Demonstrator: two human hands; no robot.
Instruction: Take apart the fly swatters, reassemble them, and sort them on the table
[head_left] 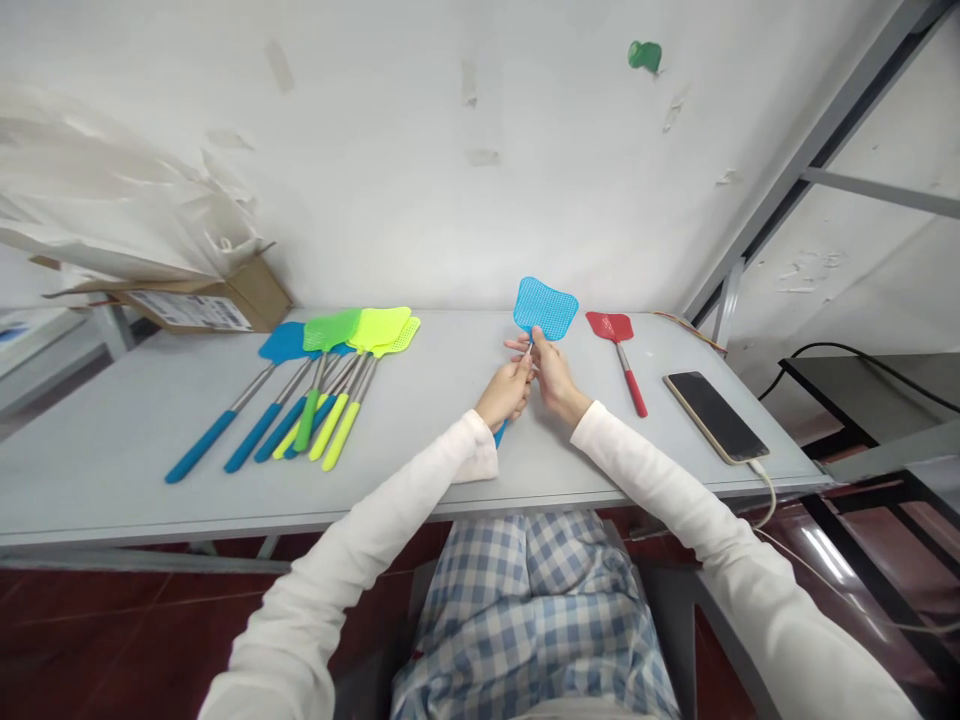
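Observation:
A blue fly swatter [546, 308] is held over the table, its perforated head up and its blue handle end showing below my wrist. My left hand [508, 388] is closed around its shaft. Just above, my right hand [551, 370] pinches the swatter near the base of the head, some fingers partly hidden. To the right lies a red fly swatter [621, 355] with a metal shaft. On the left, several blue, green and yellow swatters overlap, among them a green fly swatter [330, 330] and a yellow fly swatter [380, 325].
An opened cardboard box [255, 295] stands at the back left. A smartphone [716, 415] with a white charging cable [766, 490] lies at the right edge of the grey table [450, 330]. A white wall rises behind, and a metal frame [810, 170] slants at the right.

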